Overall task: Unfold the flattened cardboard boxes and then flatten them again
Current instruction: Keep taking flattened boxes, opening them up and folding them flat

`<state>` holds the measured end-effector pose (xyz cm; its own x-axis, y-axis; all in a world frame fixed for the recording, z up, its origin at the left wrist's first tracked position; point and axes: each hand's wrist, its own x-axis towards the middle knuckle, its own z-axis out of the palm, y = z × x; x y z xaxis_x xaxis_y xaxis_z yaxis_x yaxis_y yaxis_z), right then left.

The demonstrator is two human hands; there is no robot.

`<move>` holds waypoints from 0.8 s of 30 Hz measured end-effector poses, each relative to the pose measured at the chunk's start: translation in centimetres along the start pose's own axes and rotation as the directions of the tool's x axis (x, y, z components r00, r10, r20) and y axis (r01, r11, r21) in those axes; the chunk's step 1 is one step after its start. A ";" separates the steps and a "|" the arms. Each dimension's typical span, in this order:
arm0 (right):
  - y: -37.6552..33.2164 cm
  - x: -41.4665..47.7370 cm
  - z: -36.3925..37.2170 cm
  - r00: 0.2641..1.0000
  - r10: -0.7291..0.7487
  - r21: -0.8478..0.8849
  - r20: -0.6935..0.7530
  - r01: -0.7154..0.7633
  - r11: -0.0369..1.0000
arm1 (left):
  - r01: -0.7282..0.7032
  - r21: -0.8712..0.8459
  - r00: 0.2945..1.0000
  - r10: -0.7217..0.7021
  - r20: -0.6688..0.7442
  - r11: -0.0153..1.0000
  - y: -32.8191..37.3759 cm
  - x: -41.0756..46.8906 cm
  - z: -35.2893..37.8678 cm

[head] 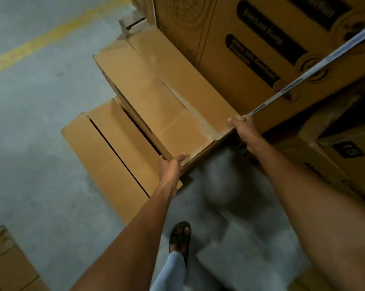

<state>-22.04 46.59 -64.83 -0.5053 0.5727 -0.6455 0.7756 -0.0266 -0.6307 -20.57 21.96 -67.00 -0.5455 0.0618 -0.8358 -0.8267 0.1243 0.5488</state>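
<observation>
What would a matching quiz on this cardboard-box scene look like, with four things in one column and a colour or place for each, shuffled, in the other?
Column one:
1 left hand
2 right hand
3 floor line
4 sandal

Column two:
A black
B holds the near end of the plain box, right side
C yellow
D holds the near end of the plain box, left side

Pairs: 1-D; 2-B; 3-C; 4-A

Left hand [170, 164] and right hand [243, 126] grip the near end of a closed cardboard box [156, 97] above the concrete floor [41, 160].
</observation>
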 end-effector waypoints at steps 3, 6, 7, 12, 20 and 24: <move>1.4 3.4 1.3 0.999 0.005 -0.072 -0.032 -0.007 0.997 | -0.032 0.029 0.998 0.031 0.049 0.999 -2.0 2.5 0.5; 2.2 4.7 1.4 0.998 -0.004 -0.138 -0.064 -0.005 0.990 | -0.067 0.011 0.996 0.066 0.058 0.998 -2.5 3.2 0.8; 2.0 4.7 1.2 0.999 -0.009 -0.133 -0.050 0.002 0.991 | -0.065 -0.012 0.996 0.065 0.060 0.998 -2.5 3.1 0.8; -1.9 2.2 0.8 0.988 -0.153 -0.064 0.002 0.153 0.986 | -0.153 -0.128 0.988 0.152 -0.019 0.980 0.7 1.0 -0.3; -10.6 -7.4 1.0 0.956 -0.287 0.011 -0.057 0.288 0.957 | -0.250 -0.143 0.965 0.234 -0.116 0.958 10.8 -7.1 -5.1; -13.4 -13.2 -0.5 0.932 -0.354 -0.025 -0.083 0.353 0.935 | -0.257 -0.154 0.962 0.237 -0.139 0.954 11.5 -13.0 -7.1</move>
<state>-25.55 39.79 -47.63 -0.7137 0.6109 -0.3427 0.5566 0.1975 -0.8070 -23.94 15.53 -49.68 -0.7396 -0.0485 -0.6713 -0.6695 -0.0500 0.7412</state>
